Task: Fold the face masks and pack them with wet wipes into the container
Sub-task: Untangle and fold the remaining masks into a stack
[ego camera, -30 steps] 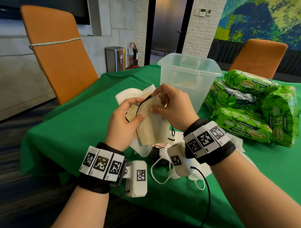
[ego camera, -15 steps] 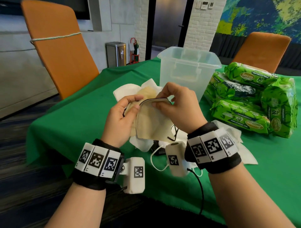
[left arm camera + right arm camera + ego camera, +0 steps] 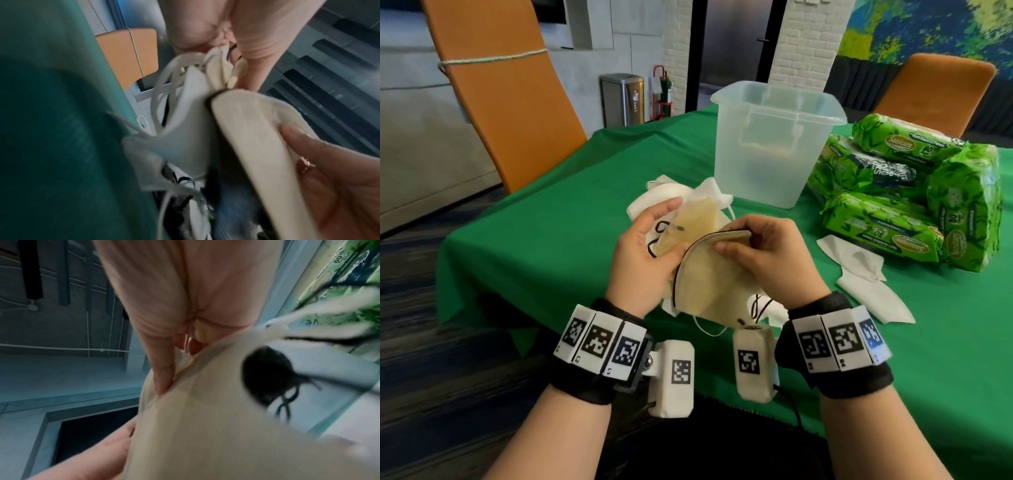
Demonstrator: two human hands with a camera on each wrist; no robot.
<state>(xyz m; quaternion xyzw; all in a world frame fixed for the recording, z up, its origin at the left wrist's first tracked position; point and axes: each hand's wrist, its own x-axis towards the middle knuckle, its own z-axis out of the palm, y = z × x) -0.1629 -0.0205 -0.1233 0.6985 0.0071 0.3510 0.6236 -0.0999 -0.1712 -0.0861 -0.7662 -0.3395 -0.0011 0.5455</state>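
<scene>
Hands meet in the middle, just above the near edge of the green table. Both hold one beige face mask with a black edge. The left hand curls its fingers round the mask's left side, thumb on top. The right hand pinches the mask's top rim between thumb and fingers. In the left wrist view a fingertip presses on the beige cloth, and in the right wrist view the fingers push into the mask's fold. Black ear loops hang from the mask at 5 o'clock.

Under the hands lies a heap of white face masks, touching each other on the cloth. At 12 o'clock from the hands stands a clear plastic container, upright with its lid off. I cannot tell what is inside it. At 2 o'clock, just beside the container, green packs of wet wipes sit in a pile. One more white mask lies flat at 3 o'clock, near the packs.

An orange chair stands at 10 o'clock and another orange chair at 1 o'clock, behind the table. A metal bin stands by the far wall.
</scene>
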